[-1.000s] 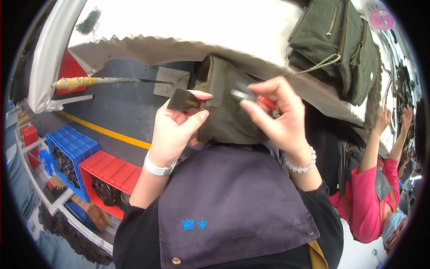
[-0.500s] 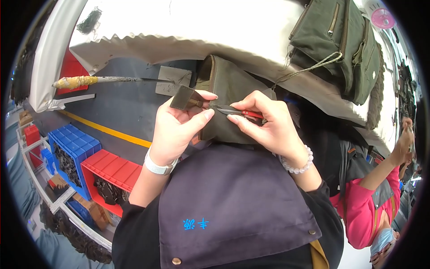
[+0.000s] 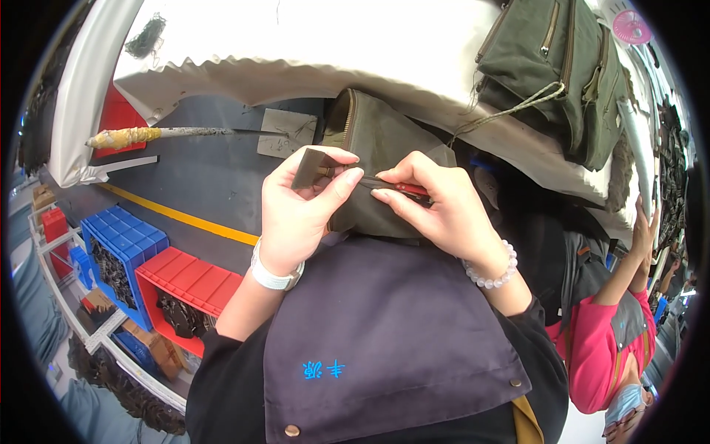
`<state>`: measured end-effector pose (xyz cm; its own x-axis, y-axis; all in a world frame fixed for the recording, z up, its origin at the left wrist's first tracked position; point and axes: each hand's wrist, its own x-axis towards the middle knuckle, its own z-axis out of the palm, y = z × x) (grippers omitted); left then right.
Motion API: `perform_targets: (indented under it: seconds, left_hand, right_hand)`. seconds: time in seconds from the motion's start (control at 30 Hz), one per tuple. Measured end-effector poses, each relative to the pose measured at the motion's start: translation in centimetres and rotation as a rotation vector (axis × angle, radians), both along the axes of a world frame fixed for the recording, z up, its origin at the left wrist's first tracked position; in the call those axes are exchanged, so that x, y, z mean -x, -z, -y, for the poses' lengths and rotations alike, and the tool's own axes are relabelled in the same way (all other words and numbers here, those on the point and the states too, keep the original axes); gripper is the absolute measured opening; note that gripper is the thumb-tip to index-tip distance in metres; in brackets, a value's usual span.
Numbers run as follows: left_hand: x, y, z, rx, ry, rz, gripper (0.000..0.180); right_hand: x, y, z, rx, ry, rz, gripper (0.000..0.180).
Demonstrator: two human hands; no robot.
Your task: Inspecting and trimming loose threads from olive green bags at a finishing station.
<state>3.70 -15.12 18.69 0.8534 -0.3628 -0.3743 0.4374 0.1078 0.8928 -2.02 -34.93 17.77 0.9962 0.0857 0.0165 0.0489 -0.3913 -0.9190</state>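
An olive-green fabric bag (image 3: 399, 137) with a metal zipper hangs in front of me, against the edge of the white-covered table. My left hand (image 3: 292, 218) pinches a dark green fabric tab (image 3: 308, 169) at the zipper end, between thumb and fingers. Small thread snips (image 3: 414, 189) with a red handle are in my right hand (image 3: 451, 200), gripped between thumb and fingers. Their dark blades point left, close to my left thumb tip and the tab. Whether the blades touch any thread is too small to make out.
More olive bags (image 3: 555, 81) with zippers and a cord lie on the white table (image 3: 333, 44). A stick with a yellow wrapped end (image 3: 126, 138) juts at left. Blue (image 3: 126, 226) and red crates (image 3: 192, 274) stand lower left. A co-worker in pink (image 3: 595, 340) is at right.
My left hand has turned a little and shifted right with the tab. The snips have tilted slightly, still beside my left thumb. At right, the co-worker's hands now hold a long pale thing.
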Motion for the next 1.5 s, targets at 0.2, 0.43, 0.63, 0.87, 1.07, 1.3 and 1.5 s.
perform_targets:
  seconds: [0.2, 0.43, 0.63, 0.87, 1.07, 1.3, 1.5]
  left_hand:
    - [-0.1, 0.1, -0.7, 0.107, 0.004, -0.162, 0.014]
    - [0.3, 0.1, -0.6, 0.08, 0.004, -0.113, 0.016]
    - [0.3, 0.2, -0.7, 0.049, 0.021, -0.098, 0.016]
    - [0.4, 0.2, -0.5, 0.087, 0.012, -0.111, 0.015]
    - [0.5, 0.3, -0.1, 0.05, -0.003, -0.042, 0.014]
    - [0.5, 0.6, -0.3, 0.001, -0.003, 0.008, 0.015]
    - [0.4, 0.3, -0.5, 0.13, 0.013, -0.095, 0.017]
  right_hand:
    - [0.1, 0.4, 0.3, -0.099, 0.007, 0.008, 0.021]
    - [0.3, -0.1, 0.5, -0.174, -0.01, -0.11, 0.018]
    - [0.1, -0.2, 0.6, -0.162, -0.037, -0.123, 0.021]
    - [-0.1, -0.2, 0.6, -0.072, -0.044, -0.048, 0.02]
    - [0.0, -0.1, 0.7, -0.034, -0.039, -0.013, 0.02]
    - [0.2, 0.3, 0.5, -0.051, -0.043, -0.04, 0.02]
    - [0.4, 0.3, 0.9, -0.181, 0.011, -0.085, 0.021]
